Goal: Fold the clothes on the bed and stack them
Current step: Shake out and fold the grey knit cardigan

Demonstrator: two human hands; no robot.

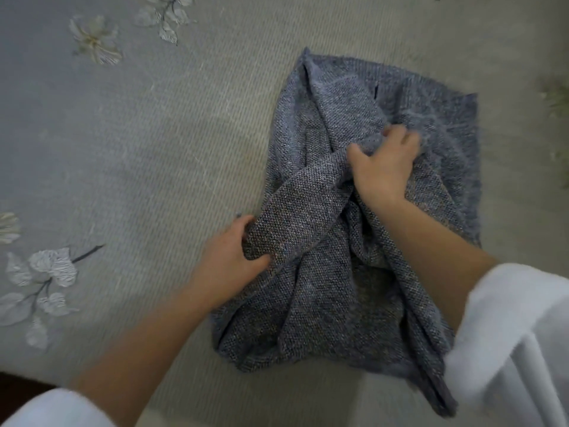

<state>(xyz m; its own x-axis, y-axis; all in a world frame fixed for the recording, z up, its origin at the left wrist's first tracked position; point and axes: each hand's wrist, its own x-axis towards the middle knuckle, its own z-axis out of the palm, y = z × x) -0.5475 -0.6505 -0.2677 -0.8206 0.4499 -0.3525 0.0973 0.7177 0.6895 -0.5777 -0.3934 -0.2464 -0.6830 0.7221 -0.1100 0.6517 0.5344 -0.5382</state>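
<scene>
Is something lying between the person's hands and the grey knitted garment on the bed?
No, nothing visible does. Both hands already touch the grey knitted garment: the left hand grips the end of a folded strip, the right hand grips bunched fabric near its middle.

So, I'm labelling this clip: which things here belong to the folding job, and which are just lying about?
In the job: grey knit garment; left hand, holding a folded strip; right hand, pinching a fold.
Not part of it: flowered bedspread underneath; white sleeves.
</scene>
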